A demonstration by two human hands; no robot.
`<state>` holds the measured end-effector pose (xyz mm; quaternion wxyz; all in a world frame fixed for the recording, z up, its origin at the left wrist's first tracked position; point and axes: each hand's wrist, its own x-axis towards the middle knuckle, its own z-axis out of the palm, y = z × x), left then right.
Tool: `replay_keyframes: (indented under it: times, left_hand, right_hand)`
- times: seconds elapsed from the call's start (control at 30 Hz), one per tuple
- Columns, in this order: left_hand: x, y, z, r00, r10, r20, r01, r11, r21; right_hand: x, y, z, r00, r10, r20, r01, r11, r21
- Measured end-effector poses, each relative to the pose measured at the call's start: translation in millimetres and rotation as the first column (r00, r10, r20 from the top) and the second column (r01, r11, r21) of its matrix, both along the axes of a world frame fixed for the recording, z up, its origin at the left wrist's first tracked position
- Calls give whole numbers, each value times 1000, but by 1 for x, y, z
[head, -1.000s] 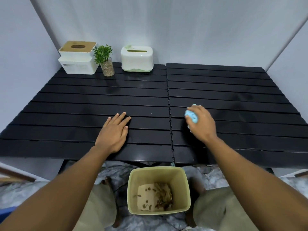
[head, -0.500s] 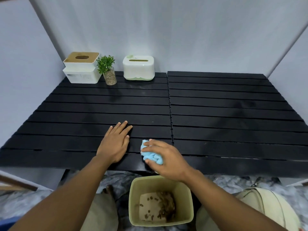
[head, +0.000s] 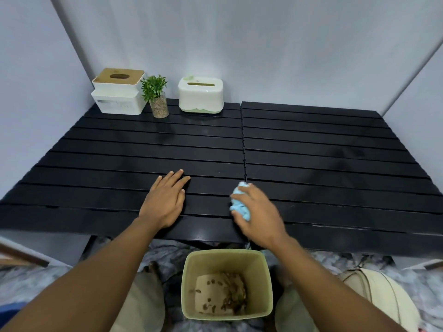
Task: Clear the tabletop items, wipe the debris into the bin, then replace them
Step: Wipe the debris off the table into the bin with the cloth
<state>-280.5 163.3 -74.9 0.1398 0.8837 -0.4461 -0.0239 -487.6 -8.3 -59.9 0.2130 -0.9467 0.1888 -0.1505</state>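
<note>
Right grip (head: 260, 212) is curled round a crumpled light-blue cloth (head: 239, 207), fingers and thumb bunched over it, and the cloth sticks out on the hand's left side. It sits over the near part of the black slatted tabletop (head: 323, 152), just right of the seam where the two halves meet. The hand is blurred; the cloth appears to press on the slats, though contact is not certain. Left grip (head: 165, 202) holds nothing. It lies flat, palm down, fingers straight and close together, resting on the slats left of the seam and near the front edge. The two hands are near each other but apart.

Below the front edge, between the person's knees, stands an olive-green bin (head: 189, 283), open at the top. Brown debris (head: 230, 298) lies scattered on its bottom, thickest toward the right side.

At the far left corner of the tabletop, against the wall, three items stand in a row. A white tissue box with a wooden lid (head: 118, 92) is leftmost. A small green plant (head: 154, 89) in a clear jar of pebbles stands just beside it. A white tissue box with a pale green base (head: 201, 95) stands further right, apart from the plant.
</note>
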Motion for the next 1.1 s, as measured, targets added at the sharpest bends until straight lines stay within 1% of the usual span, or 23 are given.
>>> replay_keyframes:
  times: [0.03, 0.1, 0.13, 0.17, 0.2, 0.23, 0.3, 0.37, 0.43, 0.5, 0.67, 0.77, 0.87, 0.93, 0.97, 1.03, 1.1]
  left_hand:
    - [0, 1, 0, 1000, 1, -5, -1, 1000, 6]
    - [-1, 2, 1, 999, -17, -31, 17, 1000, 10]
    - [0, 3, 2, 998, -34, -46, 34, 999, 3]
    - [3, 5, 4, 997, -44, -58, 43, 999, -8]
    - [8, 10, 6, 997, -39, -64, 38, 999, -17]
    - [14, 17, 7, 998, -21, -59, 20, 999, -25]
    - [29, 42, 7, 998, 55, -37, -56, 998, -26]
    - [39, 68, 5, 990, 140, -35, -140, 990, -10]
    - [40, 80, 4, 988, 147, -53, -148, 989, -10]
    - [38, 79, 4, 988, 142, -54, -143, 990, -9]
    - [41, 78, -1, 987, 158, -44, -158, 987, -5]
    - [40, 78, -3, 988, 153, -30, -153, 988, -3]
    - [38, 78, -3, 989, 146, -9, -147, 989, -7]
    - [34, 80, 0, 991, 130, -14, -130, 991, -27]
    - [32, 80, 1, 993, 116, -13, -116, 992, -41]
    - [25, 80, 5, 996, 84, -20, -85, 995, -60]
    - [16, 77, 8, 999, 31, -31, -33, 997, -73]
  right_hand:
    - [8, 19, 3, 995, 103, -15, -102, 995, 8]
    - [21, 46, 8, 954, 296, -57, -292, 954, 67]
    - [27, 50, 10, 931, 360, -61, -353, 930, 99]
    - [33, 49, 12, 922, 385, -44, -379, 919, 109]
    - [41, 43, 14, 930, 367, -12, -364, 926, 102]
    - [50, 33, 15, 951, 309, 27, -311, 947, 87]
    - [72, 5, 15, 987, 145, 64, -150, 985, 83]
    - [95, -16, 12, 999, 44, -19, -42, 996, 82]
    - [111, -19, 4, 996, 28, -90, -22, 997, 68]
    - [121, -3, -2, 994, 69, -88, -66, 997, 45]
    - [121, 49, -7, 943, 327, -63, -329, 944, -18]
    - [114, 74, -5, 897, 437, -65, -439, 899, -13]
    - [101, 92, 2, 858, 512, -50, -512, 859, 19]
    - [91, 99, 8, 862, 508, 0, -504, 856, 118]
    - [85, 101, 12, 882, 468, 47, -467, 858, 216]
    - [74, 101, 21, 937, 317, 150, -350, 825, 443]
    - [62, 92, 31, 971, 142, 193, -233, 747, 623]
